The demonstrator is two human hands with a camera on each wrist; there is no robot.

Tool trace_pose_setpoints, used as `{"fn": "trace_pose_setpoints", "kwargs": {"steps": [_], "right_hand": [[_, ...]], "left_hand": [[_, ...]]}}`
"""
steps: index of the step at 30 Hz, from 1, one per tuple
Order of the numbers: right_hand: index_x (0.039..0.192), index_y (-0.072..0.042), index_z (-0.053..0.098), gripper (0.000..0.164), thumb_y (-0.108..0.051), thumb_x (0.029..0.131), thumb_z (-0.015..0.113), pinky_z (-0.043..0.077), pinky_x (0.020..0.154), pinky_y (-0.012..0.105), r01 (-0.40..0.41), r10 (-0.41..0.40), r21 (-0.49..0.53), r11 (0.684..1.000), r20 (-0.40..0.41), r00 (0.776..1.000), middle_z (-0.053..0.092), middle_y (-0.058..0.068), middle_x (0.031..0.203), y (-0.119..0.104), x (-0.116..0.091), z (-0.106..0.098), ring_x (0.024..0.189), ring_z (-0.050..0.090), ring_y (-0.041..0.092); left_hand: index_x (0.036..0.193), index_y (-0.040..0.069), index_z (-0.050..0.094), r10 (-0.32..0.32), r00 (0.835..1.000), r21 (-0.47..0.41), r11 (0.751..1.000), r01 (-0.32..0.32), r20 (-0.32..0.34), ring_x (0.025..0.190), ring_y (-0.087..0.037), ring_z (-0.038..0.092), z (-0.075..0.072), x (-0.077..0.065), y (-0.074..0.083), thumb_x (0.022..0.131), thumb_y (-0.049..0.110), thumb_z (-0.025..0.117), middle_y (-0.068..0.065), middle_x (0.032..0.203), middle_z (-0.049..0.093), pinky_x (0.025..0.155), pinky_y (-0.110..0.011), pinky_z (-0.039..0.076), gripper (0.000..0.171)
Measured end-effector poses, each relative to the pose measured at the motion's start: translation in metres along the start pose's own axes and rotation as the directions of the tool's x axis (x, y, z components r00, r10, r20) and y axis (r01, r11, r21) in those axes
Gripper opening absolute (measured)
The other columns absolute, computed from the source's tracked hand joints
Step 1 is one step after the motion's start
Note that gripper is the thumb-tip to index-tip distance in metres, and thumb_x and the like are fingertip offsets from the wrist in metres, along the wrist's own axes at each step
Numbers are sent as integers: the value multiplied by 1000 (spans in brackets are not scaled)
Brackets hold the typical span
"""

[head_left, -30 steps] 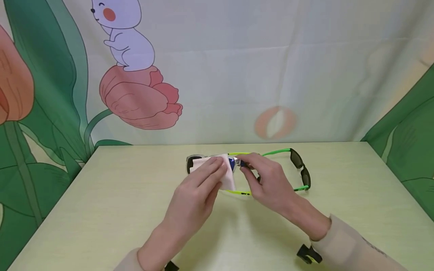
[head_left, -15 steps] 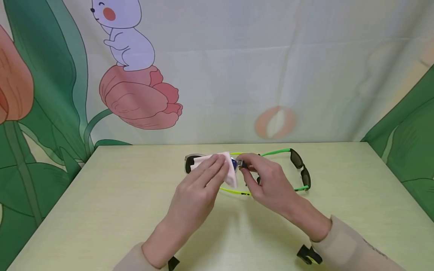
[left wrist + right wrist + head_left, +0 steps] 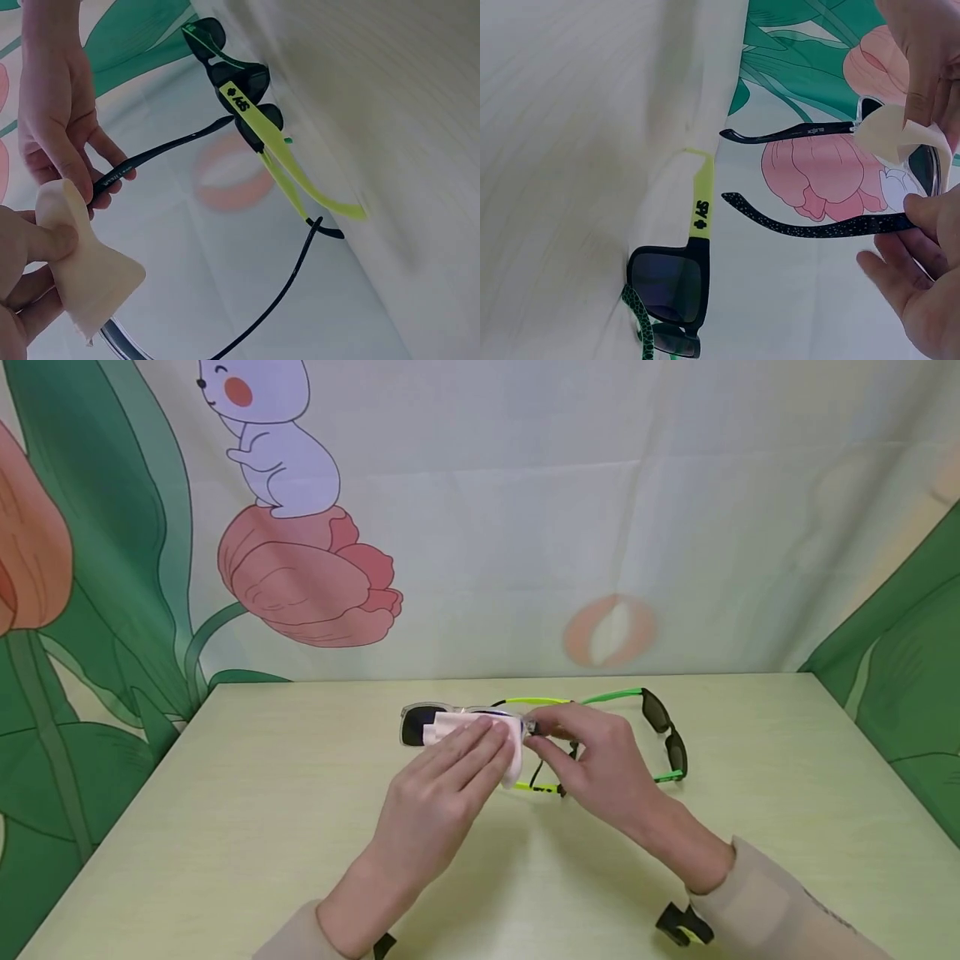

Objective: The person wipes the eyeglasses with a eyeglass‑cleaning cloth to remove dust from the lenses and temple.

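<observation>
A pair of sunglasses with a clear frame, dark lenses and black temples is held up above the table, temples unfolded. My left hand pinches a pale pink cleaning cloth folded over one lens, with the thumb on one side and the fingers on the other. My right hand pinches the same sunglasses at the hinge end of the speckled temple. Most of the covered lens is hidden by the cloth and the left fingers.
Behind the hands, black-and-yellow sunglasses lie on the table. Sunglasses with green temples lie to their right, close by. A printed curtain hangs at the table's back edge.
The held sunglasses have shifted slightly left and tilted, showing more of the uncovered lens. The cloth and left fingers have moved along the lens; the right hand keeps its grip.
</observation>
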State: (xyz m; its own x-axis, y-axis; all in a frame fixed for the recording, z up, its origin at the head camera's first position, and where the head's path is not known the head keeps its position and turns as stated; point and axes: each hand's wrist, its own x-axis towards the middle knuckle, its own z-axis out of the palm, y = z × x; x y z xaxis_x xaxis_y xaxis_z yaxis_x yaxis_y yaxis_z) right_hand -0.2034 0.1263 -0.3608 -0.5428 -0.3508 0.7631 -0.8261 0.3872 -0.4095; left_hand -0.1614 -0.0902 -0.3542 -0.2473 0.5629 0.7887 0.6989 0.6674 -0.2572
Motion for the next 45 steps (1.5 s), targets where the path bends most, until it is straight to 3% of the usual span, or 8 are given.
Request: {"fn": "trace_pose_setpoints", "kwargs": {"steps": [5,13,18,24,33,45], "right_hand": [[104,-3,74,24,9,84,80,60,69,21,-31,31,65,997,-2,1000,73,2,90,0,-1,0,78,67,11],[104,-2,73,25,11,83,79,60,68,22,-44,46,58,997,-30,998,74,5,94,-4,-1,-1,80,69,13],[103,-2,73,25,12,83,79,59,68,21,-33,34,34,999,-48,998,73,3,95,-7,0,-4,80,70,13],[105,-1,73,27,12,82,80,58,68,19,-25,24,-24,999,-37,999,73,3,96,-5,-2,-8,80,71,13],[105,-1,73,30,14,81,80,60,72,22,-19,18,-19,1000,-52,998,73,3,97,-4,-3,-11,82,71,14],[103,-1,74,31,17,78,80,61,69,24,-14,14,3,1000,-88,996,74,3,96,-3,-9,-15,82,72,16]], "left_hand": [[114,3,78,-5,1000,1,1000,5,-27,113,-27,68,1,1,1,87,-4,75,-9,116,75,102,-34,52,28],[107,4,78,-23,997,-19,1000,22,-72,100,-25,66,0,5,1,81,-8,82,-10,106,70,91,-30,57,28],[115,1,76,-53,998,-6,999,53,-36,108,-27,67,0,6,3,82,-9,80,-12,115,71,99,-30,53,35],[126,-1,71,-101,993,14,995,100,61,121,-30,65,1,7,6,80,-12,81,-16,126,69,107,-34,47,48],[133,-4,65,-91,985,-32,995,97,144,133,-33,55,5,10,10,78,-18,78,-18,137,63,115,-34,37,58],[124,5,74,-45,996,-8,999,45,80,125,-24,63,5,11,17,81,-6,83,-8,126,71,106,-30,45,45]]}}
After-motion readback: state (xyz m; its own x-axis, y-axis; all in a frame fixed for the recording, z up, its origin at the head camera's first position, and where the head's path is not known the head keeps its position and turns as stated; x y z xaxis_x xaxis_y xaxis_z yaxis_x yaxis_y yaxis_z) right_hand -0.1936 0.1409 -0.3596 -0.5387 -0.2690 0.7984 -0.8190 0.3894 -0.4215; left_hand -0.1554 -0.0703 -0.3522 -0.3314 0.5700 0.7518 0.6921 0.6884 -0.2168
